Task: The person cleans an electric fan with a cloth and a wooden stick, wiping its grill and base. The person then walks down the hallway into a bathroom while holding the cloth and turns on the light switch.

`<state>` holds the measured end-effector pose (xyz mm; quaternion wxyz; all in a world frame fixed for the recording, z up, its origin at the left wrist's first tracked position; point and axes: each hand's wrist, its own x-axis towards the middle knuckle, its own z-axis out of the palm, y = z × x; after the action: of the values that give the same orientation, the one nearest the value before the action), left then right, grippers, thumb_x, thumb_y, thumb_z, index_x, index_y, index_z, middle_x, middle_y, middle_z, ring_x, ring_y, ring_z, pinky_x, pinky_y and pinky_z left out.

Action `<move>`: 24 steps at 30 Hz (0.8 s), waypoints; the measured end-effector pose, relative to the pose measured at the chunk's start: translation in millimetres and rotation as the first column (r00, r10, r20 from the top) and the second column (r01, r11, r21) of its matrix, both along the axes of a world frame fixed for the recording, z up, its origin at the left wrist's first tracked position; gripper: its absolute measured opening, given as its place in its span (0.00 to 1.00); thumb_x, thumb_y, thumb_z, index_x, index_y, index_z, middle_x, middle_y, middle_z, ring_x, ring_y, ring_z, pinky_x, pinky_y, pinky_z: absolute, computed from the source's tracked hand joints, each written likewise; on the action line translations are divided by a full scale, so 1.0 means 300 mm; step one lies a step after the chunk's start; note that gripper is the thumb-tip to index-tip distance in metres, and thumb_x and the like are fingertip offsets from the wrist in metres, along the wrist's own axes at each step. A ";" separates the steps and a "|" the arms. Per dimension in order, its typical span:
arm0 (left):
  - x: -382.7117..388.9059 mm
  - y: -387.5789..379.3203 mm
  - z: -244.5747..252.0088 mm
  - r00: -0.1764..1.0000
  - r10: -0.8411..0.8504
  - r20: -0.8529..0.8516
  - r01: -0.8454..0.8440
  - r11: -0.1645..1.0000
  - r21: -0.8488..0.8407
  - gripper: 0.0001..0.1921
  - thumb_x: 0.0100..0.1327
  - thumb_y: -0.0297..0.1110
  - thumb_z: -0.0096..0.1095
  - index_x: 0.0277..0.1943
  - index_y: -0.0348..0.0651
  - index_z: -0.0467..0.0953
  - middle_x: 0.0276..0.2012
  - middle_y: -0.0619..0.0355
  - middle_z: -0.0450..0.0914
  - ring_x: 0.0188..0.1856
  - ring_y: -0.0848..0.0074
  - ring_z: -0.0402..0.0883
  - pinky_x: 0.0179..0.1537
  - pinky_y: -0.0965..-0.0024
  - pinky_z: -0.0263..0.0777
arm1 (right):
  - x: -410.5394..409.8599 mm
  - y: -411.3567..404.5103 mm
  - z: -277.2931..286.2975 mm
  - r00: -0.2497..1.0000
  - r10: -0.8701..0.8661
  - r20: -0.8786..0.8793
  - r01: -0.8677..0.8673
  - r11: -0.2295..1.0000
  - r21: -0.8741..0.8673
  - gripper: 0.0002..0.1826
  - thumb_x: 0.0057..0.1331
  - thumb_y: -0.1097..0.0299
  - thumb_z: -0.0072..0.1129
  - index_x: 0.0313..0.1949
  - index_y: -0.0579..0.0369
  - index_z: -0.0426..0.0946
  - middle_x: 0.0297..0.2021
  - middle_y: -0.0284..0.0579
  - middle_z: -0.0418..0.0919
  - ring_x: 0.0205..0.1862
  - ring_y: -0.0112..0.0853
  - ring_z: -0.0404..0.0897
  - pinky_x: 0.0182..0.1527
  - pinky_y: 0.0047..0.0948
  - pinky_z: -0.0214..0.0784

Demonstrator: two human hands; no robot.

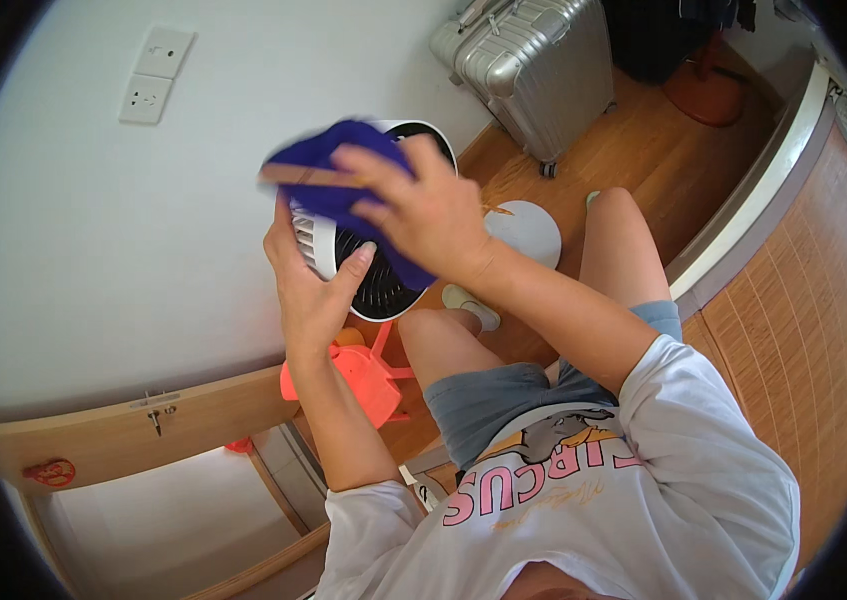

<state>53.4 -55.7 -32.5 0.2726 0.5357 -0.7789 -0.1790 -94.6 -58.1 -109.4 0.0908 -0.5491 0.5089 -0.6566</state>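
My left hand (312, 289) grips the lower left side of a round electric fan head (386, 289), which has a white rim and a dark grille. Its thumb lies over the front edge, and its fingers reach round the slotted white housing. My right hand (423, 206) is closed on a purple cloth (341, 146) with a tan strip, held over the grille. Cloth and right fingers are blurred. The cloth hides much of the fan's upper part. Below the head, a round white base (532, 232) shows near the floor.
A silver suitcase (554, 82) stands by the wall, beyond the fan. An orange-red plastic stool (367, 382) is below my left forearm. A wooden door (228, 394) is at lower left, and a curved wood-panelled piece of furniture (798, 315) at right. Wall sockets (145, 97) are at upper left.
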 end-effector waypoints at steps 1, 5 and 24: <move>-0.005 0.003 0.001 1.000 0.027 -0.002 -0.027 1.000 -0.006 0.49 0.50 0.34 0.76 0.72 0.41 0.52 0.63 0.46 0.59 0.65 0.57 0.64 0.65 0.57 0.60 | -0.014 -0.021 -0.034 0.996 -0.043 0.083 0.036 0.996 0.085 0.29 0.57 0.61 0.68 0.59 0.31 0.71 0.39 0.46 0.71 0.38 0.45 0.79 0.32 0.41 0.75; -0.033 -0.011 -0.010 0.997 0.036 -0.067 -0.035 0.999 0.025 0.49 0.53 0.35 0.74 0.73 0.42 0.51 0.64 0.44 0.57 0.65 0.57 0.63 0.66 0.58 0.58 | -0.054 -0.092 -0.250 0.954 -0.146 0.263 0.016 0.898 0.441 0.23 0.70 0.53 0.52 0.61 0.45 0.70 0.45 0.58 0.74 0.44 0.58 0.77 0.45 0.49 0.71; 0.074 -0.071 -0.044 0.941 0.132 -0.311 -0.118 0.991 0.063 0.41 0.63 0.44 0.65 0.73 0.42 0.53 0.69 0.48 0.54 0.69 0.63 0.59 0.67 0.62 0.54 | 0.129 0.036 -0.243 0.868 0.239 0.436 -0.340 0.925 0.170 0.25 0.67 0.58 0.57 0.63 0.48 0.71 0.36 0.56 0.74 0.37 0.52 0.78 0.40 0.42 0.71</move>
<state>75.4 -77.2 -45.6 0.3920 0.5546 -0.6859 -0.2612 -55.8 -47.3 -182.2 0.3589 -0.4557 0.4656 -0.6683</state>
